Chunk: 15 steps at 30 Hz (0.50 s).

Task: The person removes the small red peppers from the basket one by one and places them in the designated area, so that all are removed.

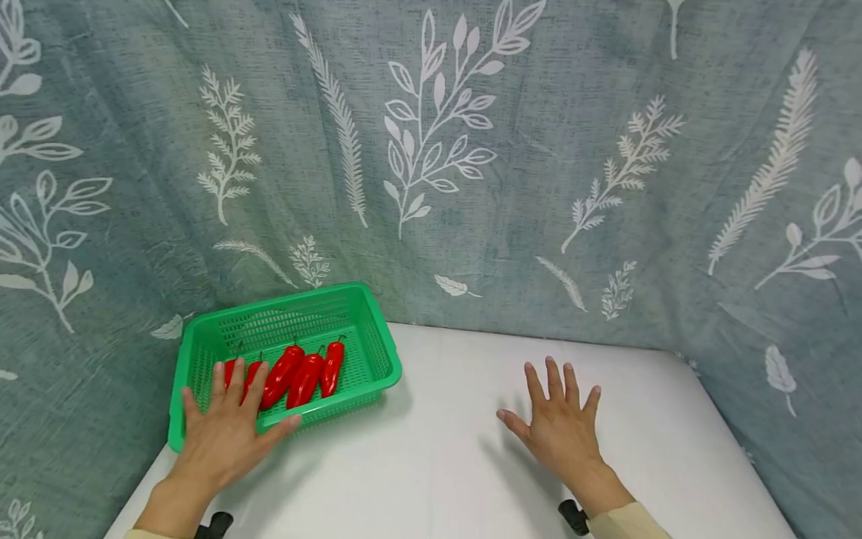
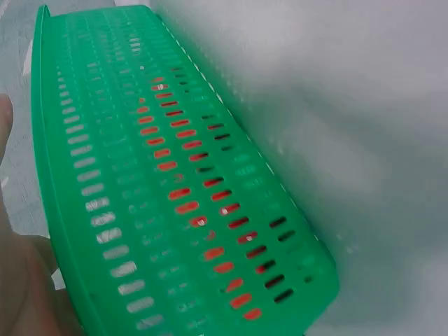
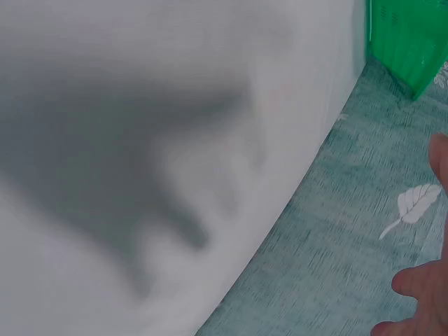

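Observation:
A green slotted plastic basket (image 1: 387, 374) stands at the left back of the white table, with several red peppers (image 1: 306, 380) lying in it. Over its near left side my left hand (image 1: 222, 442) is held with fingers spread, covering part of the peppers; whether it touches the rim I cannot tell. The left wrist view shows the basket's slotted wall (image 2: 175, 182), red showing through the slots. To the right, my right hand (image 1: 560, 433) hovers above the table with fingers spread, holding nothing; its fingertips (image 3: 413, 280) enter at the right edge of the right wrist view.
The white table (image 1: 444, 449) ends at the back and sides against a grey-green curtain (image 1: 431, 262) with white leaf prints. A corner of the basket (image 3: 409, 42) appears at the top right of the right wrist view. Shadows of the hands fall on the tabletop.

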### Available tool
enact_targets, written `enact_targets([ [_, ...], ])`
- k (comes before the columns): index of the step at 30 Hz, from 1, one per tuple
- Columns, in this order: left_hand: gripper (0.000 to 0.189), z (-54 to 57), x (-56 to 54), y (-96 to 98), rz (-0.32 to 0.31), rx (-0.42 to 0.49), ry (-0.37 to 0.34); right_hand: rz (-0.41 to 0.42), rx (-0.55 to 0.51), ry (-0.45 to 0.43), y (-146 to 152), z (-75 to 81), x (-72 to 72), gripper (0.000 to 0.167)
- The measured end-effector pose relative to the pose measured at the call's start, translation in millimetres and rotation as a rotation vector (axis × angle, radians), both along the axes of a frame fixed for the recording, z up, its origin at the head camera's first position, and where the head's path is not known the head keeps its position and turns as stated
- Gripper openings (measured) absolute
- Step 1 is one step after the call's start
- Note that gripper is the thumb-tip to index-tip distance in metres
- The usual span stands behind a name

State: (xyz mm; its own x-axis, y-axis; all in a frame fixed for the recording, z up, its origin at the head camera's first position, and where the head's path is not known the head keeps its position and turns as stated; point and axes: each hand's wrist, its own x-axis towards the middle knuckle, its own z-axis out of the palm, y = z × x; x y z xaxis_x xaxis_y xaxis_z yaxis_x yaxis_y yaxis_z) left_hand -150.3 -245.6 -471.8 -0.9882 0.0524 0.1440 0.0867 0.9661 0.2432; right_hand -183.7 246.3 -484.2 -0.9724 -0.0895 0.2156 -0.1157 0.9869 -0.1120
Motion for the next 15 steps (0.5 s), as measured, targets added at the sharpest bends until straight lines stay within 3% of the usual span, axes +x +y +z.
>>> enact_targets([
  [9,0.11,-1.4,3.3,-37.0,0.084,0.061,-0.016,0.114,0.006,-0.007,-60.9,6.1,-26.6,0.095],
  [15,0.122,-4.9,4.2,-65.9,0.159,0.16,-0.104,0.26,-0.013,-0.031,-126.2,12.8,-44.1,0.092],
])
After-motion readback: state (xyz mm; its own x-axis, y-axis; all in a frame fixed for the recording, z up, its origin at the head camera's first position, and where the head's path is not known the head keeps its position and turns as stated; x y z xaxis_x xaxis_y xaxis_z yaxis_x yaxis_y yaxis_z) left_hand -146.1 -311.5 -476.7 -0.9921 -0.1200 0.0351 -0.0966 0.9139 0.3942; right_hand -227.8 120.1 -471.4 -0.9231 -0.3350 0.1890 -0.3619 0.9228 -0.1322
